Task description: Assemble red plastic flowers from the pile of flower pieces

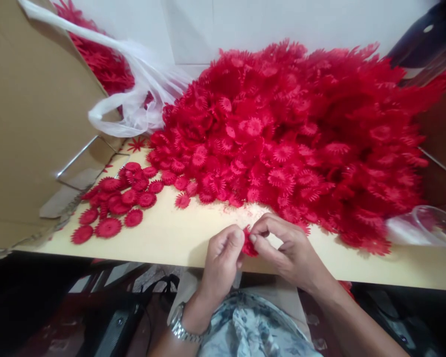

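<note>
Between my two hands, just over the table's front edge, is a small red flower-shaped piece [250, 244] with a fringed rim. My left hand [225, 253] grips its left side, thumb on top and fingers curled under. On the other side my right hand [282, 243] pinches the piece between thumb and forefinger. Beyond my hands rises a large heap of red fringed flower pieces [252, 129]. To the left lies a smaller group of round red pieces [109, 227], flat on the pale yellow table [178, 230].
A cardboard box [22, 124] stands at the left edge. Behind it, a white plastic bag [144, 99] lies near more red pieces [100, 59]. A bent metal wire frame [78, 158] leans by the box. Clear plastic [423, 228] sits at right, and a dark object [423, 34] stands at the back right.
</note>
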### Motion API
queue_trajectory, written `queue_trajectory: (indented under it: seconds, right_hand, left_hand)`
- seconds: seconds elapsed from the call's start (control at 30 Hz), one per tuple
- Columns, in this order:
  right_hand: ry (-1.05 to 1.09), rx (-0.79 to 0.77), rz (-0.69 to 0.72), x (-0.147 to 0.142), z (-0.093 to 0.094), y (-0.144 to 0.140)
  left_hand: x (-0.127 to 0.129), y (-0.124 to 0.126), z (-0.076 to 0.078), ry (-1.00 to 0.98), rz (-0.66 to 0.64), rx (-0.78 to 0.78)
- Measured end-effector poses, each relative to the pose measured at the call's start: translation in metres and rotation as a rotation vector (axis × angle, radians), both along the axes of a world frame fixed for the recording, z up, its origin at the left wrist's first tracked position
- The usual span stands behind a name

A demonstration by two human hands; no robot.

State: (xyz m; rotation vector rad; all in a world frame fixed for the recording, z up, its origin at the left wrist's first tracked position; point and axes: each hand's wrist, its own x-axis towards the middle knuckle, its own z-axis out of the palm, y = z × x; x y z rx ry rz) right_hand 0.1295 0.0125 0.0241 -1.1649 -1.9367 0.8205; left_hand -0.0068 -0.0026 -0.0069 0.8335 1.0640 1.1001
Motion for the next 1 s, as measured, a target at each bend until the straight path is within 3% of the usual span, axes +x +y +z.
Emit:
queue_trajectory:
  seconds: [0.1,0.27,0.33,0.43,0.53,0.6,0.83,1.0]
  right_hand:
    - [-0.023,0.031,-0.101,-0.001,-0.004,-0.002]
    - [0.052,0.142,-0.448,0.012,-0.005,0.010]
    - [-0.060,0.297,-0.610,0.028,0.004,0.029]
    - [-0.410,0.578,-0.699,0.055,0.023,0.065]
    - [-0.616,0.565,-0.664,0.071,0.036,0.086]
    - [-0.624,0.533,-0.619,0.070,0.037,0.083]
    - [-0.277,0.387,-0.213,0.032,0.013,0.026]
    - [-0.221,0.311,-0.123,0.022,-0.002,0.007]
  left_hand:
    - [-0.004,-0.004,-0.004,-0.017,-0.043,0.009]
    - [-0.010,-0.007,-0.011,-0.028,0.080,0.009]
    - [-0.010,-0.006,-0.011,-0.037,0.074,0.006]
    - [-0.009,-0.002,-0.005,-0.092,0.051,-0.024]
    - [-0.006,0.002,0.003,-0.134,0.110,-0.084]
    - [-0.005,0.003,0.007,-0.144,0.130,-0.126]
    - [-0.003,0.004,0.005,-0.134,0.172,-0.114]
    - [-0.002,0.005,0.005,-0.103,0.174,-0.022]
